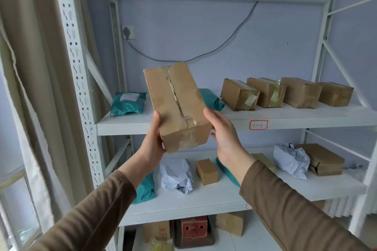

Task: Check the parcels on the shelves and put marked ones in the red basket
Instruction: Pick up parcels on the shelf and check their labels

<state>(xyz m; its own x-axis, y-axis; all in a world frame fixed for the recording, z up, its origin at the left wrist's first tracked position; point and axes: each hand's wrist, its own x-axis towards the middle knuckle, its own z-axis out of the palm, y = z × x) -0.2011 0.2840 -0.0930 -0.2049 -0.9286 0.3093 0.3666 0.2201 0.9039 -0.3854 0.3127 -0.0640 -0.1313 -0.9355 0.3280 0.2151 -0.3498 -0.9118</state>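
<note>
1. I have the box (177, 106) lifted clear of the shelves, in the middle of my view, tilted with its far end toward 12 o'clock and its taped seam facing me.
2. My left hand (152, 144) clamps the near left edge at 7 o'clock of the box, thumb lying up the side; the rest of its fingers are hidden under the cardboard.
3. My right hand (225, 134) presses on the near right edge at 4 o'clock, thumb on the top face, fingers curled behind the box, so both hands are closed on it.
4. The step in hand, as I judge it, is the check: the face toward me shows only tape and scuffed cardboard, no mark that I can make out.
5. The next move calls for turning the box over to show the hidden faces, keeping both grips while the weight shifts.
6. If it proves unmarked, it belongs back in the gap on the top shelf (285, 117), between the teal bag (127, 103) at 9 o'clock and the row of four boxes (285, 92) at 2 o'clock.
7. If marked, it goes in the red basket; something red (193, 228) sits low at 6 o'clock under the lower shelf (224, 199), but I cannot tell whether that is the basket.
</note>
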